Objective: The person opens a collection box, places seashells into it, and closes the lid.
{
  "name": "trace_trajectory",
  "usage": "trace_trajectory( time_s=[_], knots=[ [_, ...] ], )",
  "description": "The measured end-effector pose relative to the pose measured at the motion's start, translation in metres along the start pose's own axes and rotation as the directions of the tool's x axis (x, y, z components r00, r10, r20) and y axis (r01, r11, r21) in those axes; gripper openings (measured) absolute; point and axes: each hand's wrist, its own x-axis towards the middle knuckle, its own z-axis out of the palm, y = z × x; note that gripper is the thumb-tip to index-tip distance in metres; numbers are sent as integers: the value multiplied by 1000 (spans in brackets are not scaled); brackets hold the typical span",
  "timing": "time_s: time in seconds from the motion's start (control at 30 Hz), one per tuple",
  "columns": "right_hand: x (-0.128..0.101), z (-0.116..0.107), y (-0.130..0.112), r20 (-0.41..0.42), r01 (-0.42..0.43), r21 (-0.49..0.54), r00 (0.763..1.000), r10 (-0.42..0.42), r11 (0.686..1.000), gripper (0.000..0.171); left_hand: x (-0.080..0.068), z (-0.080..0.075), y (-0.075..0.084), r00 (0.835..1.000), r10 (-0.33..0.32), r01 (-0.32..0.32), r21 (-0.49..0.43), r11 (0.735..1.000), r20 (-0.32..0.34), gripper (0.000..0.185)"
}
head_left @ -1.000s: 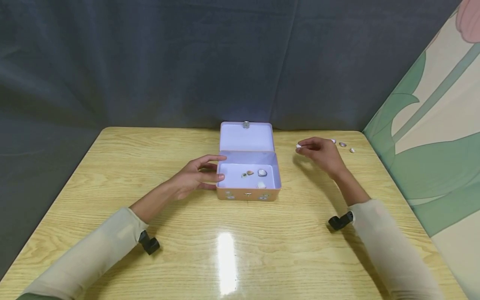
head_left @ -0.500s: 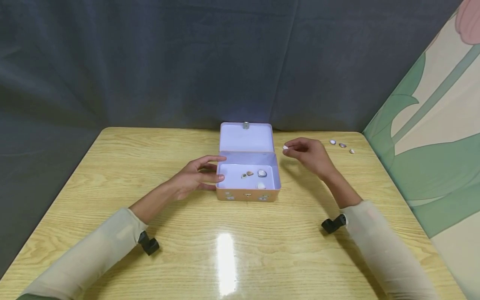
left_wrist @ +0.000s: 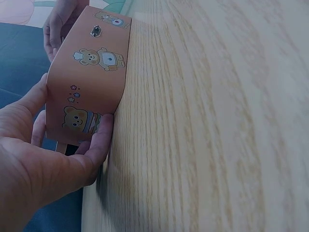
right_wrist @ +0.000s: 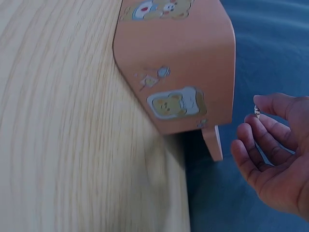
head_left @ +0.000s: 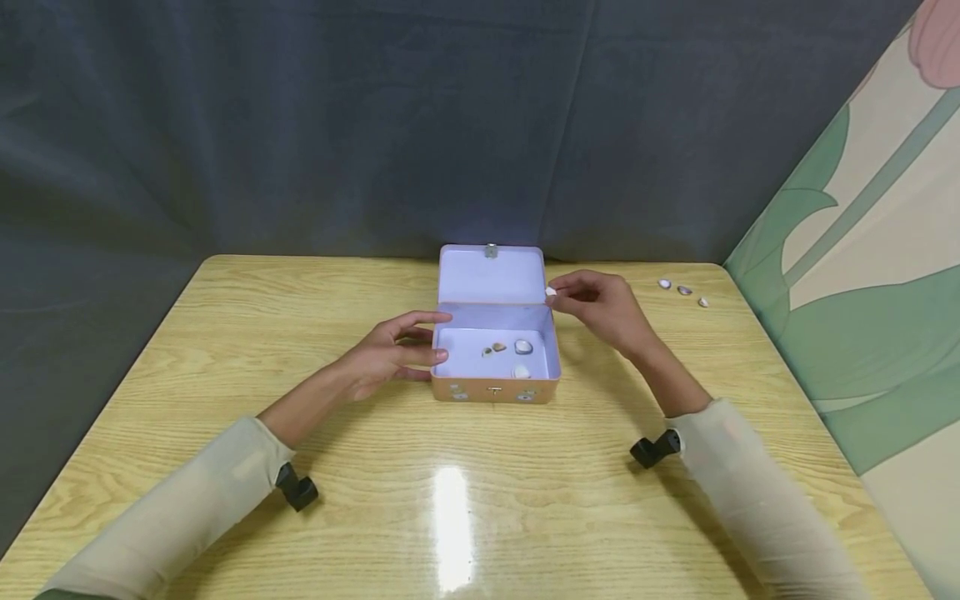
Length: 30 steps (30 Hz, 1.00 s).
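A small orange tin box (head_left: 495,390) with a lavender inside stands on the table, its lid (head_left: 491,275) raised at the back. My left hand (head_left: 390,350) rests against the box's left end, fingers spread and fairly straight, thumb at the rim. Between thumb and fingertips my right hand (head_left: 600,310) pinches a small seashell (head_left: 551,292), beside the box's back right corner. In the right wrist view this shell (right_wrist: 257,111) shows brown and white stripes. Inside the box lie a larger grey-rimmed shell (head_left: 523,347), a white shell (head_left: 521,372) and two tiny ones.
Three shells (head_left: 684,290) lie in a row near the table's back right corner. A dark curtain (head_left: 375,125) hangs behind the wooden table (head_left: 337,500). To the right stands a wall with a leaf and flower pattern (head_left: 885,333).
My right hand has moved left with the shell, from near the row of shells to the box's back right corner. My left hand and the box have stayed in place.
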Motion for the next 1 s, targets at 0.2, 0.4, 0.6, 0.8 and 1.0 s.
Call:
trace_trajectory(
  time_s=[0.2, 0.4, 0.6, 0.8, 1.0],
  knots=[
    [0, 9, -6, 1, 26, 22, 1000, -26, 999, 29, -1, -1, 0, 1000, -1, 1, 0, 1000, -3, 69],
    [0, 15, -13, 7, 48, 44, 999, -48, 998, 27, 0, -1, 0, 1000, -1, 1, -6, 1000, 1, 69],
    [0, 23, -20, 25, 55, 56, 998, -56, 997, 27, 0, -1, 0, 1000, -3, 3, -7, 1000, 3, 69],
    [1, 36, -23, 53, 79, 29, 995, -81, 996, 26, 1, -2, 0, 1000, -6, 6, -8, 1000, -3, 69],
    [1, 49, -28, 90, 117, -13, 989, -115, 993, 24, 1, -2, -1, 1000, -12, 12, -3, 1000, -3, 68]
  ],
)
